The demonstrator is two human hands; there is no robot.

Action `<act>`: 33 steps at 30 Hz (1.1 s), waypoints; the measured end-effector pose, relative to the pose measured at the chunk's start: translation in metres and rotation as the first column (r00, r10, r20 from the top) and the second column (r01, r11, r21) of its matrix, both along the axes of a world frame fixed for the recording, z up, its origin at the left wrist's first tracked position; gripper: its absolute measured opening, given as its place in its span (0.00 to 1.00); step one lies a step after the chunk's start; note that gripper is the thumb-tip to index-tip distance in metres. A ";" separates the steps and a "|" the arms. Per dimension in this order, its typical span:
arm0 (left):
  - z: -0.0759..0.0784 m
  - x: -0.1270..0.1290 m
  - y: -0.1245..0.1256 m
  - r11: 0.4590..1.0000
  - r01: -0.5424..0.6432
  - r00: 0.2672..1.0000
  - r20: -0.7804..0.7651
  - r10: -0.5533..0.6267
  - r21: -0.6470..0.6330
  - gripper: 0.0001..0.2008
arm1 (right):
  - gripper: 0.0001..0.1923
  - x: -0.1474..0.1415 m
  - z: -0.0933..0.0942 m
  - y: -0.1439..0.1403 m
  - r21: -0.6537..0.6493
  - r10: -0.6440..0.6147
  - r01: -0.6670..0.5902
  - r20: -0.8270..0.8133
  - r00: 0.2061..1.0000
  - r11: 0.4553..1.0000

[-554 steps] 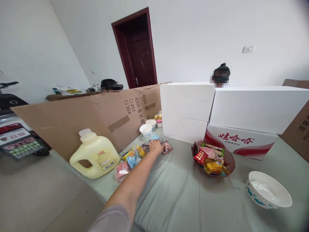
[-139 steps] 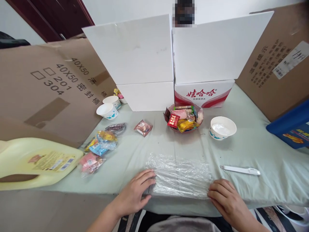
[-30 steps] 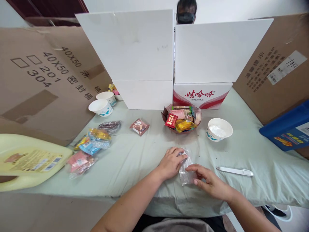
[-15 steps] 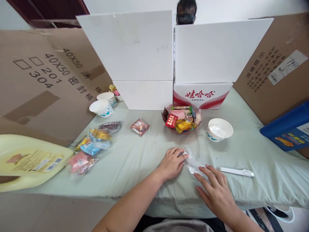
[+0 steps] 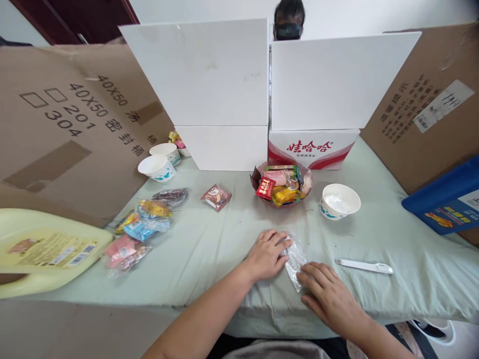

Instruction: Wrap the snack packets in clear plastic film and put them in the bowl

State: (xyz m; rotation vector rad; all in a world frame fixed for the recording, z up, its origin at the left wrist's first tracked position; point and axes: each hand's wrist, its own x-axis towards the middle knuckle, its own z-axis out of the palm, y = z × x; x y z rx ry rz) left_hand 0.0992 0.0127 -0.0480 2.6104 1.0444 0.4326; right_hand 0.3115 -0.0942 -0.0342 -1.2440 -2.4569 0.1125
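Note:
A clear plastic bag lies crumpled on the cloth in front of me. My left hand rests palm down on its left edge, fingers loosely stretched. At the bag's lower right, my right hand lies with its fingers extended and their tips on or against the plastic. Beyond the hands sits a pink bowl full of wrapped snacks. To its right is a white paper bowl with a clear, shiny film inside. A white box cutter-like tool lies right of my right hand.
One brown snack packet lies left of the bowl, and several bagged snacks farther left. Paper bowls stand behind them. A yellow jug, cardboard boxes, white panels and a blue package surround the table. A person is behind the panels.
My right hand has moved slightly left and down, its fingers coming closer together. The plastic bag now lies flatter and extends toward me. My left hand has stayed nearly in place.

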 end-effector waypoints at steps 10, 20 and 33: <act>0.005 -0.003 -0.001 0.984 0.154 0.986 0.070 -0.148 -0.092 0.32 | 0.11 -0.003 0.003 0.005 0.091 0.169 -0.165 -0.037 0.985 0.982; -0.002 -0.004 0.005 0.973 0.164 0.975 0.176 -0.135 -0.160 0.42 | 0.10 -0.006 0.003 0.079 0.023 0.041 -0.043 0.111 0.993 0.999; -0.006 -0.002 0.003 0.997 0.072 0.934 0.352 -0.061 -0.018 0.15 | 0.13 -0.023 -0.026 0.102 0.082 -0.168 0.158 0.136 0.976 0.984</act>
